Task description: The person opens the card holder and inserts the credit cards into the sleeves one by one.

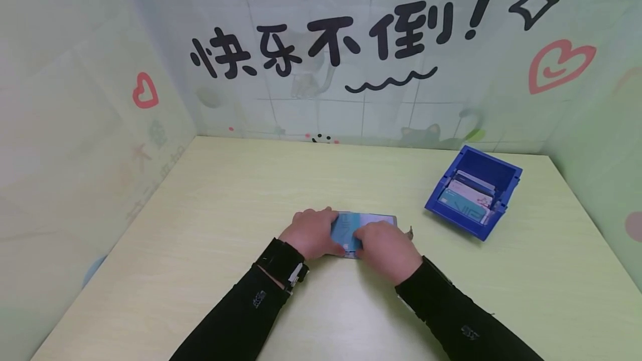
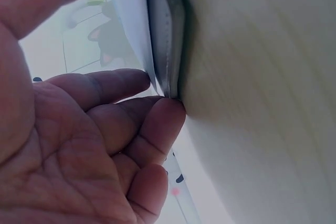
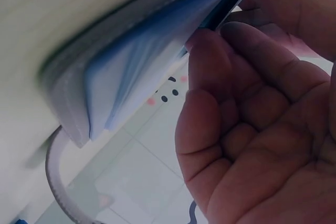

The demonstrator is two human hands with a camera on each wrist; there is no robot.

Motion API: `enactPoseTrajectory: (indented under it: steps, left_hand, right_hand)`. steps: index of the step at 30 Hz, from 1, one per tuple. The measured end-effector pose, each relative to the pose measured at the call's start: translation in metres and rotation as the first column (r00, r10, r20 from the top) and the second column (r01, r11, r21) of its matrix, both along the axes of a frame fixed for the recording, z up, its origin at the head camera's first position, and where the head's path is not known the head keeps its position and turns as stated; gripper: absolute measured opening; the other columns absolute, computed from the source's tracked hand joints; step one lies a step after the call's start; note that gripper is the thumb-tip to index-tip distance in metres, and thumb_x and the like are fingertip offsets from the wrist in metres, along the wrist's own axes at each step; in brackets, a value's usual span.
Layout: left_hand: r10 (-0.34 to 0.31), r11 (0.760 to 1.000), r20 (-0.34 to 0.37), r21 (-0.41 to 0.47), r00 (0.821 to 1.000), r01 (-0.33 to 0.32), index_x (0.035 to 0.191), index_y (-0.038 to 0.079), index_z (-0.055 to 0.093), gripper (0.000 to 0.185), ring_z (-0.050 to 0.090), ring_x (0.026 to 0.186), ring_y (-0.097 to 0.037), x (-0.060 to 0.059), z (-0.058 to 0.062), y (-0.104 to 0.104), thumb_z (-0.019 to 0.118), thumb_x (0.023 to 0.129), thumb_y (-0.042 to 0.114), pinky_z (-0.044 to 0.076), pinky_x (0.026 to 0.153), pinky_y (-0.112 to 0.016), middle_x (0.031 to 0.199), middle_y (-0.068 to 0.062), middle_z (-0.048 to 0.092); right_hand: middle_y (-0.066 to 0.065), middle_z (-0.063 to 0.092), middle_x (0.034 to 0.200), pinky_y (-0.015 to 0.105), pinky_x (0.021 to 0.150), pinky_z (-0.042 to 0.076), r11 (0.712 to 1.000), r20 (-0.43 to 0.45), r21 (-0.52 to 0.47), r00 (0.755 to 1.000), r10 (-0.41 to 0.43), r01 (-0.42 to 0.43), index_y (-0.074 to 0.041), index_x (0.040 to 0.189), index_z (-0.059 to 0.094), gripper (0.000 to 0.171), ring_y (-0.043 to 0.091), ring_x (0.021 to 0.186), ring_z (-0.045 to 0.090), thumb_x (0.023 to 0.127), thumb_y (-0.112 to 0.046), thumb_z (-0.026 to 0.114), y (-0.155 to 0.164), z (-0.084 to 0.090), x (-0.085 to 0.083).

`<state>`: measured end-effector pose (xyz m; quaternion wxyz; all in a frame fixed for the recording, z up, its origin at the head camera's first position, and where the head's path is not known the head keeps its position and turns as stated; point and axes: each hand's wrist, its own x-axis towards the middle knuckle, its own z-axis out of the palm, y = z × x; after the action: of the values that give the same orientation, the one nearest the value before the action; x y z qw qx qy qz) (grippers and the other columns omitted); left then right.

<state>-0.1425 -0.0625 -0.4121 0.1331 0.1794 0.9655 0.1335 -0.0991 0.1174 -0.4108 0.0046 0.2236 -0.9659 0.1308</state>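
Note:
A flat card holder (image 1: 386, 218) with a stitched grey edge lies on the table between my hands, clear plastic sleeves (image 3: 136, 77) inside it. My left hand (image 1: 311, 233) grips its left end, fingers at the far edge and thumb at the near side. A light-blue card (image 1: 346, 226) shows on its left half. My right hand (image 1: 386, 249) pinches that card at its right side; in the right wrist view the card's dark edge (image 3: 226, 6) sits between thumb and fingers. The fingertips of the right hand are partly hidden in the head view.
A blue open box (image 1: 473, 230) with several cards (image 1: 463, 205) in it stands at the back right of the pale table (image 1: 251, 177). A thin strap (image 3: 52, 166) loops from the card holder's right end. Printed curtains (image 1: 311, 116) hang behind and beside the table.

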Motion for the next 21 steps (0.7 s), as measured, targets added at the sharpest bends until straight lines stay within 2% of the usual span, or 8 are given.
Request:
enactPoseTrajectory:
  steps: [7, 13, 21]
  left_hand:
    - [-0.006, 1.0, -0.005, 0.001, 1.0, 0.006, 0.152, 0.012, 0.056, 0.082, 0.062, 0.115, -0.032, -0.0003, 0.0002, 0.0003, 0.084, 0.085, 0.049, 0.046, 0.104, -0.052, 0.148, -0.008, 0.063]
    - [-0.012, 1.0, -0.01, 0.006, 1.0, 0.012, 0.153, 0.012, 0.055, 0.083, 0.062, 0.119, -0.034, -0.0007, -0.0007, 0.0005, 0.085, 0.084, 0.049, 0.046, 0.105, -0.053, 0.149, -0.009, 0.062]
    - [-0.013, 1.0, -0.018, 0.001, 1.0, 0.013, 0.152, 0.012, 0.056, 0.084, 0.063, 0.119, -0.035, -0.0003, -0.0004, 0.0011, 0.086, 0.084, 0.049, 0.047, 0.103, -0.052, 0.148, -0.01, 0.063]
  right_hand:
    - [0.0, 0.066, 0.069, 0.036, 0.069, 0.054, 1.0, -0.005, -0.018, 1.0, 0.021, -0.021, -0.01, 0.079, 0.072, 0.016, 0.017, 0.066, 0.056, 0.085, -0.01, 0.087, -0.0012, -0.0008, 0.0006]
    - [0.003, 0.076, 0.082, 0.038, 0.076, 0.058, 0.997, -0.066, 0.002, 0.995, 0.073, -0.073, -0.008, 0.086, 0.078, 0.009, 0.021, 0.073, 0.065, 0.085, -0.01, 0.086, -0.0001, -0.0005, 0.0027]
    - [0.006, 0.078, 0.095, 0.039, 0.083, 0.059, 0.992, -0.108, 0.061, 0.987, 0.118, -0.112, -0.008, 0.096, 0.079, 0.015, 0.025, 0.084, 0.069, 0.085, -0.015, 0.087, 0.0011, -0.0014, 0.0048]
